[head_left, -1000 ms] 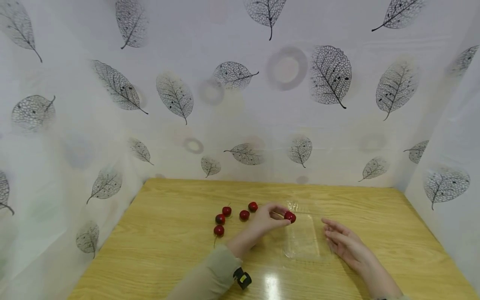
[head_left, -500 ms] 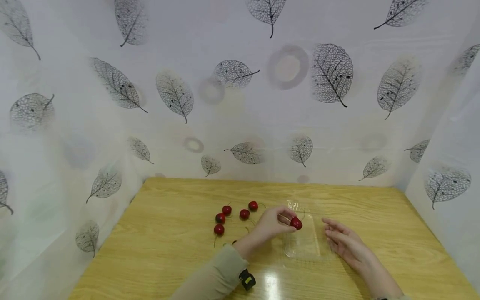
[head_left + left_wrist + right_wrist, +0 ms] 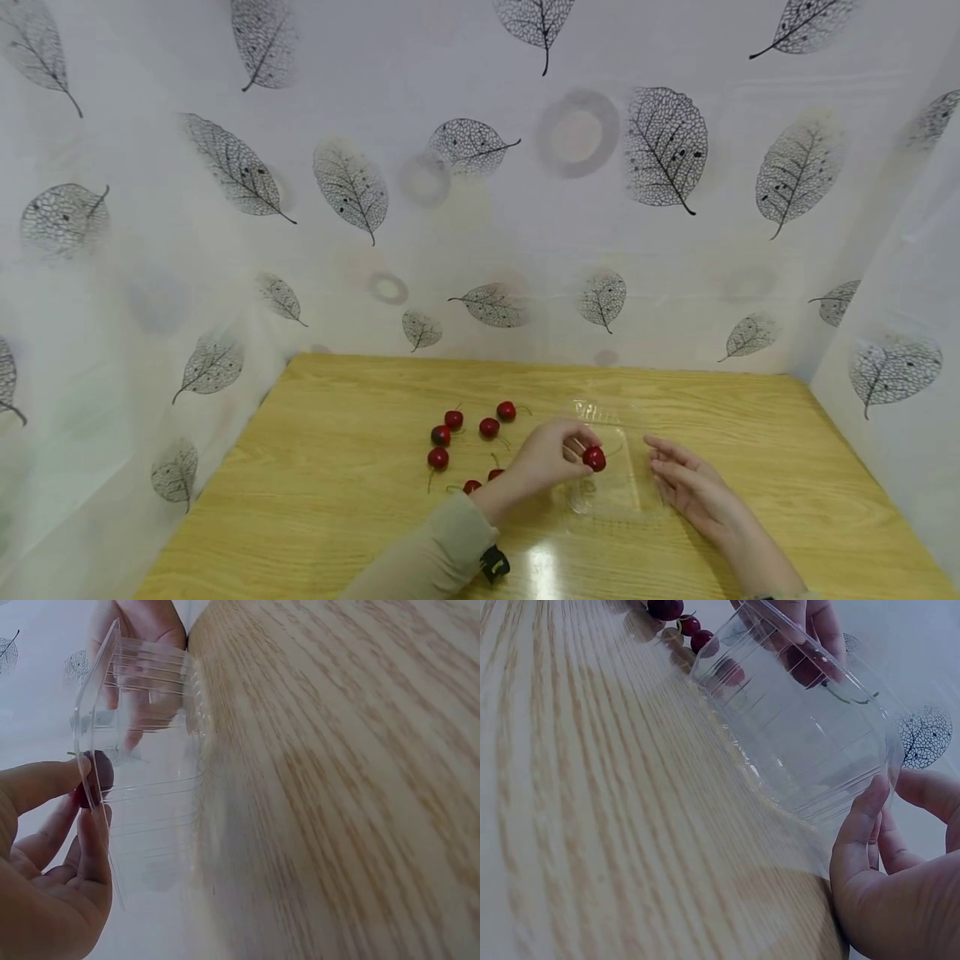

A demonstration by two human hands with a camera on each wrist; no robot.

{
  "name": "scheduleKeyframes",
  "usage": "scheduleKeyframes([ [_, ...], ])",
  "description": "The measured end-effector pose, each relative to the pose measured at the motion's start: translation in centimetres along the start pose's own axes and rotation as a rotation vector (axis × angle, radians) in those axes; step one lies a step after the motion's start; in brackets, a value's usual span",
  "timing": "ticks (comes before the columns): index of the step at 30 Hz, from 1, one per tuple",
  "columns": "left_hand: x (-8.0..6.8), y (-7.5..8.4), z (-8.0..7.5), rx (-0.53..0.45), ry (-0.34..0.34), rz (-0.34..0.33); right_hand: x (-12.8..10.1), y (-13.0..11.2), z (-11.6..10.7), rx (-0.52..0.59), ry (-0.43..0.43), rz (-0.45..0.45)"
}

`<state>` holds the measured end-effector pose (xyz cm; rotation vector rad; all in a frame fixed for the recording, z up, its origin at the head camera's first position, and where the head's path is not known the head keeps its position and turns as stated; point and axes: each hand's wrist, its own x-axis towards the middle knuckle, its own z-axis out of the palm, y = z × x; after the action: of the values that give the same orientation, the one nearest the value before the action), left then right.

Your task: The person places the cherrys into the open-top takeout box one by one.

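My left hand [image 3: 558, 454] pinches a dark red cherry [image 3: 594, 458] between thumb and fingertips, its thin green stem [image 3: 840, 694] pointing right. The cherry is over a clear plastic box [image 3: 611, 492], seen close to the rim [image 3: 88, 727] in the left wrist view. On the box's right side, my right hand [image 3: 693, 492] has relaxed fingers, with the thumb [image 3: 870, 799] right at the box's corner in the right wrist view. Through the clear wall, the left wrist view shows fingers of the right hand [image 3: 142, 645] at the far end.
Several stemmed cherries lie left of the box on the wooden table [image 3: 337, 467], among them one cherry [image 3: 506, 411] at the back and another cherry [image 3: 438, 458] further left. Two cherries are partly covered by the left forearm [image 3: 427, 554]. A leaf-patterned wall covering [image 3: 480, 225] encloses the table.
The left hand has carried the cherry right and a little nearer over the box. Two cherries beside the left forearm have come into view. The right hand stays in place.
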<state>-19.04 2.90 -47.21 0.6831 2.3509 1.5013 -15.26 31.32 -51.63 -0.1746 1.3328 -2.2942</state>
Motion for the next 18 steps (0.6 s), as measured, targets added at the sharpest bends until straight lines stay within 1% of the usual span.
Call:
scheduleKeyframes([
  [7,-0.22,0.15,0.13,0.093,-0.002,0.017,0.01,0.06,0.06,0.009,-0.014,-0.007],
  [11,-0.31,0.14,0.26,0.143,-0.006,0.039,0.04,0.06,0.11,0.016,-0.006,-0.004],
  [14,-0.38,0.17,0.33,0.146,-0.008,0.043,0.07,0.07,0.13,0.018,0.008,-0.002],
  [18,-0.45,0.21,0.35,0.123,-0.003,0.031,0.08,0.09,0.07,0.013,0.017,-0.003],
])
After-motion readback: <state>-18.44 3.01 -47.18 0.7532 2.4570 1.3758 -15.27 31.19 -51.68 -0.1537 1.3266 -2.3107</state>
